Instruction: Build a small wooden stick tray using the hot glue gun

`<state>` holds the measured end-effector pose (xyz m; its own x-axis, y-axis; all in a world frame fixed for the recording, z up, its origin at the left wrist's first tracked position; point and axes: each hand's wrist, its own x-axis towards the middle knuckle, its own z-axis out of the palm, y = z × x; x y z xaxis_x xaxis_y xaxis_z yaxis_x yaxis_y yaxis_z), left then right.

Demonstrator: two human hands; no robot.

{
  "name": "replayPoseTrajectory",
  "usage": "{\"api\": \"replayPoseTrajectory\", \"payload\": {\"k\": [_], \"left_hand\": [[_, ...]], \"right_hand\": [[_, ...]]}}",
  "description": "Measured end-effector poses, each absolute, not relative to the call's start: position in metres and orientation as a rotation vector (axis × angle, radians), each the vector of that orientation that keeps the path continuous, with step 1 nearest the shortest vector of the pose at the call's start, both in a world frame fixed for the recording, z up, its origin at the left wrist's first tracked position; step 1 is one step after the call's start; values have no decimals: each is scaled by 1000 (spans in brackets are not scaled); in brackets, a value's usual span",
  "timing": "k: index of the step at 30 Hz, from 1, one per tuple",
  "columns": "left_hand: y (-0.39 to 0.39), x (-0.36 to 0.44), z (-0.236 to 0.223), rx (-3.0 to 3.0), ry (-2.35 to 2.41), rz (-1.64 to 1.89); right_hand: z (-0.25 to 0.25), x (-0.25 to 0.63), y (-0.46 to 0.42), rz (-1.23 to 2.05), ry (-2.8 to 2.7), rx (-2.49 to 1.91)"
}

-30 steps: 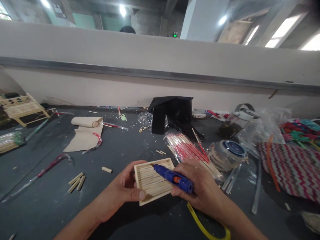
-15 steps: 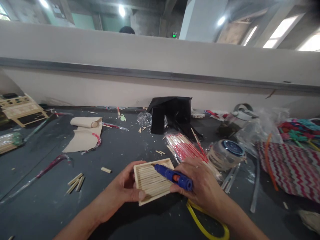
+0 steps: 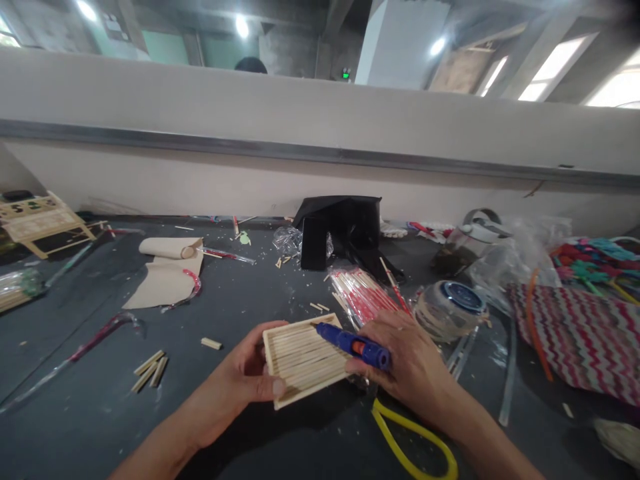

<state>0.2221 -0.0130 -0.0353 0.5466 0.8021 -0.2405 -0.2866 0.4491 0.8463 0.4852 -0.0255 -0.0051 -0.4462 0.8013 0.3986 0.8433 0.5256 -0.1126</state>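
My left hand (image 3: 240, 377) grips the left edge of a small rectangular panel of wooden sticks (image 3: 300, 357), thumb on top near its lower left corner. My right hand (image 3: 407, 363) is closed round a blue glue gun (image 3: 353, 345) with an orange trigger. The gun's nozzle points left and rests over the panel's upper right corner. A yellow cord (image 3: 415, 440) loops on the dark tabletop (image 3: 100, 413) below my right wrist.
A packet of red-and-white sticks (image 3: 367, 297) lies just behind the panel, beside a roll of twine (image 3: 447, 310). Loose wooden sticks (image 3: 147, 370) lie at left. A black box (image 3: 340, 230), rolled brown paper (image 3: 167, 270), a wooden model (image 3: 40, 223) and a zigzag cloth (image 3: 585, 340) stand farther off.
The glue gun's tip has slid right along the panel's top edge toward its right corner. My left hand keeps the same grip on the panel.
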Motion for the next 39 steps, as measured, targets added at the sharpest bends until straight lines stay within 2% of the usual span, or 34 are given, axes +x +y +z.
{"api": "replayPoseTrajectory", "payload": {"k": [31, 35, 39], "left_hand": [[-11, 221, -27, 858, 756, 746], [-9, 219, -29, 840, 752, 766], [-9, 219, -32, 832, 761, 774]], "right_hand": [[0, 498, -17, -389, -2397, -1441], [-2, 502, -17, -205, -2307, -1449], [-14, 505, -16, 270, -1900, -1468]]}}
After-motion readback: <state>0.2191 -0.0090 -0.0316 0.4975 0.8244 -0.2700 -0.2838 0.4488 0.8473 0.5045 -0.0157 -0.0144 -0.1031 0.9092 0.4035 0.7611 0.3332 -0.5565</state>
